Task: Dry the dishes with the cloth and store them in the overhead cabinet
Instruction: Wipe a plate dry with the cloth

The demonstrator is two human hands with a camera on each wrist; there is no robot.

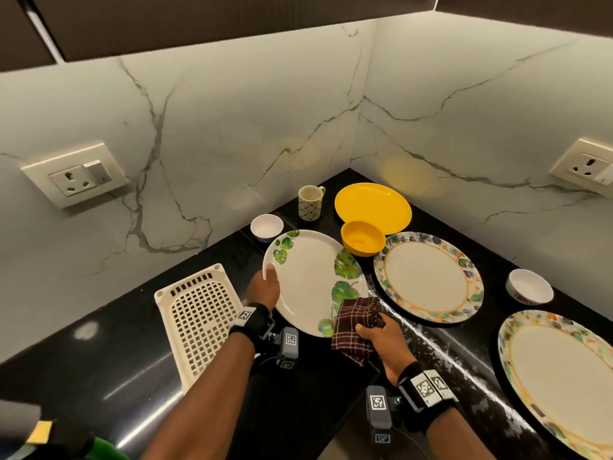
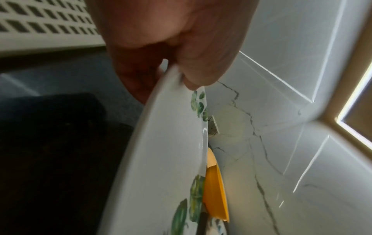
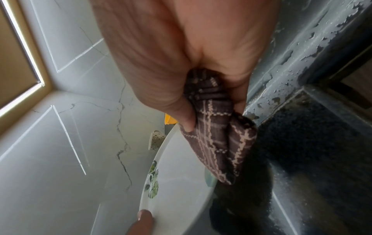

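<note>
Black counter (image 1: 99, 360) in a marble-walled corner. Left hand (image 1: 263, 288) pinches the leaf plate (image 1: 308, 280) at its nine o'clock rim, thumb on top, holding it tilted above the counter. Right hand (image 1: 384, 340), fingers curled tight, holds the bunched cloth (image 1: 356, 322) against the plate's four o'clock edge.

No readable text, label, brand or number appears in any view.

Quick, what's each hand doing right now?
Left hand: grips the rim of the leaf-patterned plate.
Right hand: clutches the brown checked cloth against that plate.
</note>
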